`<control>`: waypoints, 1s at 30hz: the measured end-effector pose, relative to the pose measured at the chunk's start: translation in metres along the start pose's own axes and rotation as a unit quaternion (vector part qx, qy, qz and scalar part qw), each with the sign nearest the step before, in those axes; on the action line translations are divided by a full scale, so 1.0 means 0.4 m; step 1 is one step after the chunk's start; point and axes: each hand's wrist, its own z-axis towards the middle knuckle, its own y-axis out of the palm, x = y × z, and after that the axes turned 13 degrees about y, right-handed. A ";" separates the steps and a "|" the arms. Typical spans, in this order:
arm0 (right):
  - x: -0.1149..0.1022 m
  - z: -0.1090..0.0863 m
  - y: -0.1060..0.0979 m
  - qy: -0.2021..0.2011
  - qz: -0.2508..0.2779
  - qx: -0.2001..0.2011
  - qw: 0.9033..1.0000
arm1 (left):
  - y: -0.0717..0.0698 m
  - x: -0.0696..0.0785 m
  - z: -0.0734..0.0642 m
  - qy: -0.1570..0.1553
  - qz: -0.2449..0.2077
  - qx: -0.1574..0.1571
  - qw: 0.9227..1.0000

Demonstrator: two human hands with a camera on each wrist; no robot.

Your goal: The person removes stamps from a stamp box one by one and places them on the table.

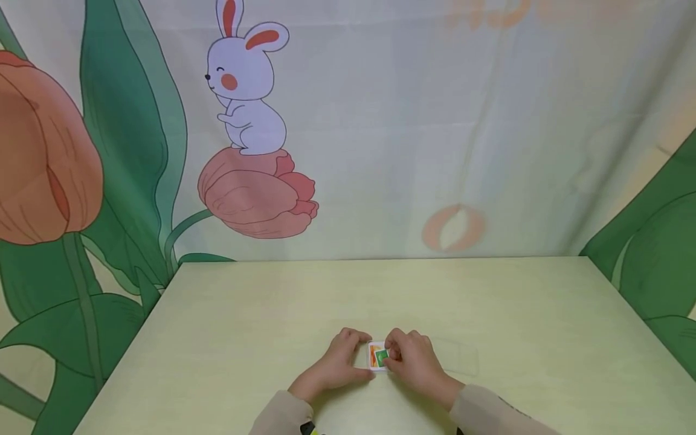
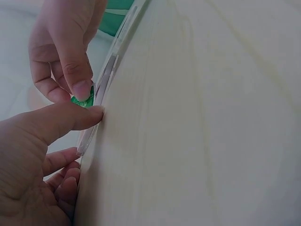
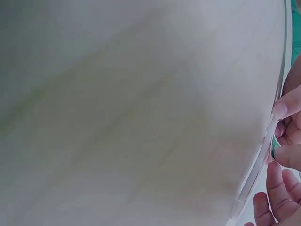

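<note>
A flat clear plastic tray point(image 1: 466, 357) lies on the table, its left part holding a white-edged card with an orange picture point(image 1: 373, 357). My left hand point(image 1: 342, 361) grips the tray's left end, thumb at the near edge and index finger at the far edge. Above the picture card, my right hand point(image 1: 417, 361) pinches a small green card point(image 1: 381, 358) between thumb and fingers. The left wrist view shows this green card point(image 2: 84, 101) tilted up beside the left thumb. Part of the tray is hidden under the right hand.
The pale wood-grain table point(image 1: 244, 320) reaches back to a hanging cloth point(image 1: 370, 151) printed with a rabbit, tulips and green leaves. Both sleeves point(image 1: 283, 414) rest near the front of the table.
</note>
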 end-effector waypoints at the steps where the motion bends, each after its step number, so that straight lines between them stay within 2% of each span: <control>1: 0.000 -0.001 -0.001 0.001 0.000 -0.001 1.000 | 0.000 0.000 0.002 -0.005 0.001 -0.001 1.000; 9: -0.005 -0.003 -0.009 0.011 0.017 -0.018 1.000 | 0.003 -0.007 0.004 -0.016 0.001 -0.007 1.000; 16: -0.021 -0.003 -0.032 0.042 0.030 -0.019 0.999 | 0.003 -0.006 0.003 -0.014 -0.004 -0.002 1.000; 25: -0.020 0.005 -0.054 0.075 0.099 -0.022 0.992 | 0.002 -0.003 0.004 -0.019 -0.007 -0.004 1.000; 30: -0.014 0.003 -0.058 0.092 0.152 -0.021 0.984 | 0.002 -0.003 0.005 -0.020 -0.001 -0.003 1.000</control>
